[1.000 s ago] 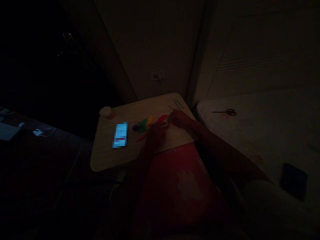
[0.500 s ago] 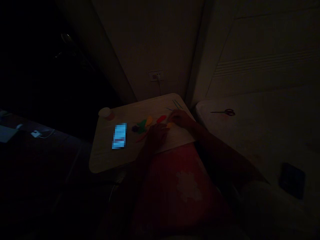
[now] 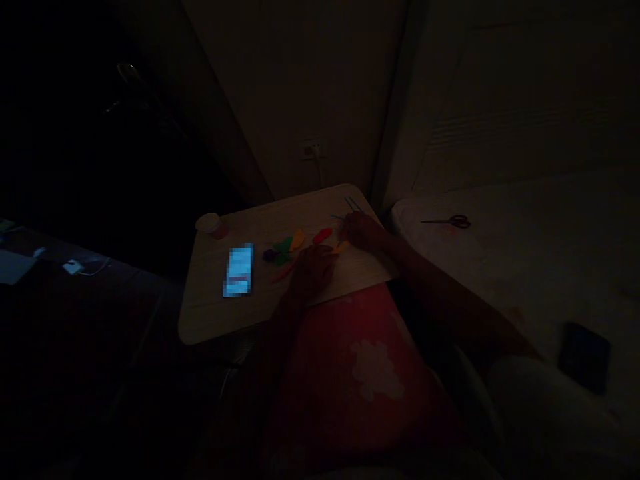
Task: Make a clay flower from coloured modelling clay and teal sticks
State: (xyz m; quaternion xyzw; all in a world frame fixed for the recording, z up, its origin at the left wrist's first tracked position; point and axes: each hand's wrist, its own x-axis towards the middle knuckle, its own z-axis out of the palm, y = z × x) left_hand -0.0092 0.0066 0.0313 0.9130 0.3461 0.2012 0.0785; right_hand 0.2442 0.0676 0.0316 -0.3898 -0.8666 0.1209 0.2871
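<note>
In dim light, my left hand (image 3: pixel 314 268) rests on the small table, fingers curled and tips holding a flat yellow-orange piece (image 3: pixel 341 248). My right hand (image 3: pixel 361 230) is just beyond it, fingers pinched together above the piece; what they hold is too dark to make out. A red oval piece (image 3: pixel 323 235) lies between and beyond the hands. Left of it are an orange piece (image 3: pixel 298 239), green pieces (image 3: pixel 283 245) and a dark purple piece (image 3: pixel 270 255). A long red-orange strip (image 3: pixel 283 272) runs beside my left hand.
Thin sticks (image 3: pixel 354 203) lie at the table's (image 3: pixel 210 323) far right corner. A lit phone (image 3: pixel 239 270) and a cup (image 3: pixel 213 227) stand to the left. Scissors (image 3: pixel 453 221) and a dark flat object (image 3: pixel 584 357) lie on the pale surface at right. A wall socket (image 3: pixel 313 150) holds a plug.
My right hand has shifted slightly and lowered toward the yellow-orange piece, more of which now shows. My left hand stays almost in place. The other pieces have not moved.
</note>
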